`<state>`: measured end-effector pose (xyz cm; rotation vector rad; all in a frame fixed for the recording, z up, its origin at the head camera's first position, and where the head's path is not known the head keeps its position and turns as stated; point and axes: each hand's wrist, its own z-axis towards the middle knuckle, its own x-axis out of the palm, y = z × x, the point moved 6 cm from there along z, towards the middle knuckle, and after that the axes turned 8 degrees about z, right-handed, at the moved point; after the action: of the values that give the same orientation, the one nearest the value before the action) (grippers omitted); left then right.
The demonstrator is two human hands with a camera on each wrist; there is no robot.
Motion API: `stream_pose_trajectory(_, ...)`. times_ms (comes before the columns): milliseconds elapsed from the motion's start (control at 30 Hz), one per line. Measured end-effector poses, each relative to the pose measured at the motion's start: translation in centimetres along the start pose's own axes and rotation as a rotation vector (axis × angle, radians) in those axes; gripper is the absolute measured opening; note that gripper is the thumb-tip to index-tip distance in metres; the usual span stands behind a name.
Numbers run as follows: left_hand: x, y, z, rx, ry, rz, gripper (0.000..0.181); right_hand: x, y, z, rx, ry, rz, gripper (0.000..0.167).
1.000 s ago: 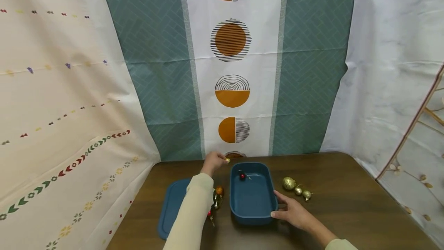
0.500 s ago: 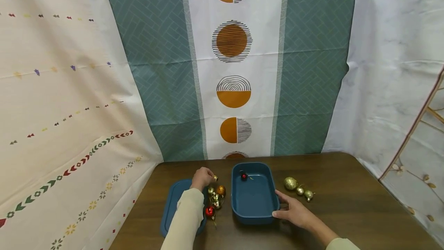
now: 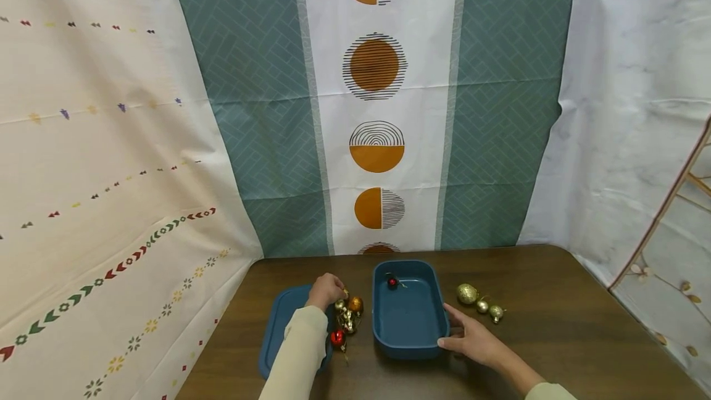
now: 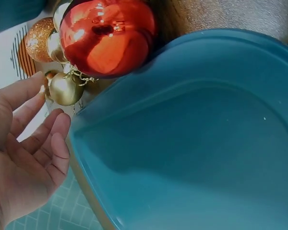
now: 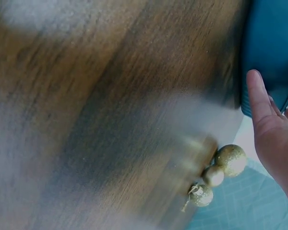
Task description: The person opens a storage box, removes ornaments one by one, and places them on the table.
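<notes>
At the pile's far side my left hand pinches a small gold bauble by thumb and fingertips; the left wrist view shows it only partly. Right beside those fingertips sits a smooth gold bauble. The pile also has an orange glitter bauble, a shiny red bauble and several small gold ornaments. My right hand rests against the near right corner of a blue box, thumb extended along its wall. Inside the box, near its far end, lies a small red bauble.
A blue lid lies flat on the wooden table, left of the pile. Three gold baubles sit right of the box. Patterned cloth hangs behind the table's far edge.
My left hand has come back from beyond the box's far left corner, leftward and down to the bauble pile, carrying the small gold bauble. My right hand stays at the box corner.
</notes>
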<state>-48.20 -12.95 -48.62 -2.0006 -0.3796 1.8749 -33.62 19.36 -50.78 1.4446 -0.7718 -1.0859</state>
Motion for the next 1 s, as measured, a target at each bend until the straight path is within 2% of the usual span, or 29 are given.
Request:
stream_pose_trajectory(133, -0.2, 0.1, -0.1, 0.016, -0.018, -0.021, 0.021, -0.5, 0.3, 0.1, 0.011, -0.064, -0.084, 0.081)
stream_pose_trajectory(233, -0.6, -0.1, -0.2, 0.049, -0.042, -0.038, 0.028, -1.3, 0.8, 0.1, 0.030, -0.169, -0.165, 0.076)
stream_pose_trajectory(333, -1.0, -0.2, -0.2, 0.076, -0.068, -0.054, 0.034, -2.2, 1.4, 0.4, 0.041, -0.267, -0.201, 0.072)
stream_pose_trajectory(433, -1.3, -0.5, -0.5, 0.108, -0.081, -0.074, 0.036, -2.9, 2.5, 0.9, 0.015, -0.335, -0.238, 0.069)
stream_pose_trajectory(600, -1.4, -0.9, -1.2, 0.158, -0.054, -0.101, 0.036, -3.5, 4.1, 1.7, -0.033, -0.435, -0.306, 0.065)
stream_pose_trajectory(800, -1.5, -0.9, -2.4, 0.162, -0.050, -0.117, 0.033, -3.0, 4.7, 3.4, -0.038, -0.445, -0.335, 0.060)
stream_pose_trajectory(1000, -0.9, -1.4, -4.0, 0.202, -0.033, -0.152, 0.042, -2.3, 5.0, 5.5, -0.002, -0.422, -0.363, 0.058)
